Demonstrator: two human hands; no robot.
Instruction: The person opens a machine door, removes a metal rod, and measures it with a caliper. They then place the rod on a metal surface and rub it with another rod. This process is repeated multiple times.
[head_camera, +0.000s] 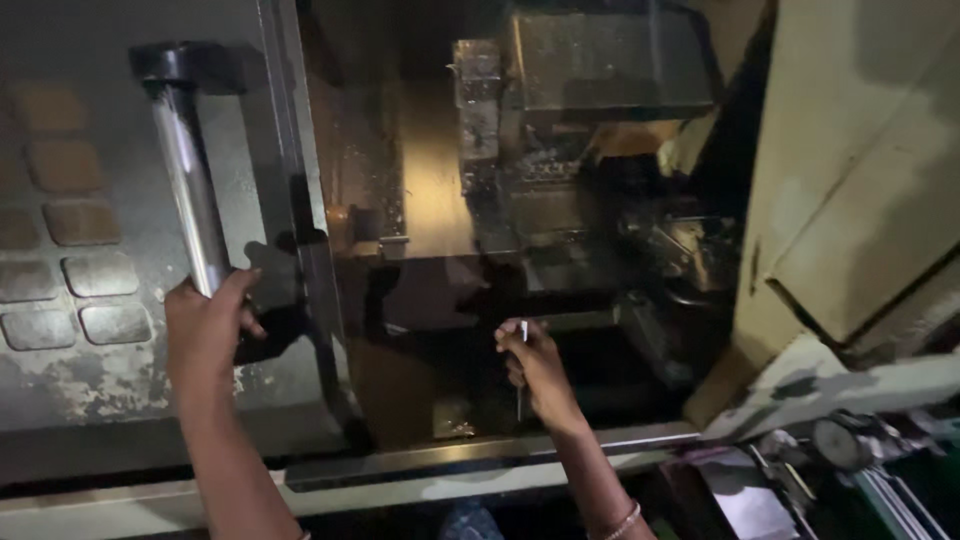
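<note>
Door handle (190, 170) in left hand (205, 325); right hand (535, 365) holds thin rod (521, 370) near turret (600, 80).

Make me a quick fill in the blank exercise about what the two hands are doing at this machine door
1. The left hand grips the door's metal ____.
2. The right hand holds a thin metal tool pointing ____.
3. The bangle sits on the ____ wrist.
4. The round dial gauge lies to the ____ of the right hand.

Missing words: handle; downward; right; right
</note>
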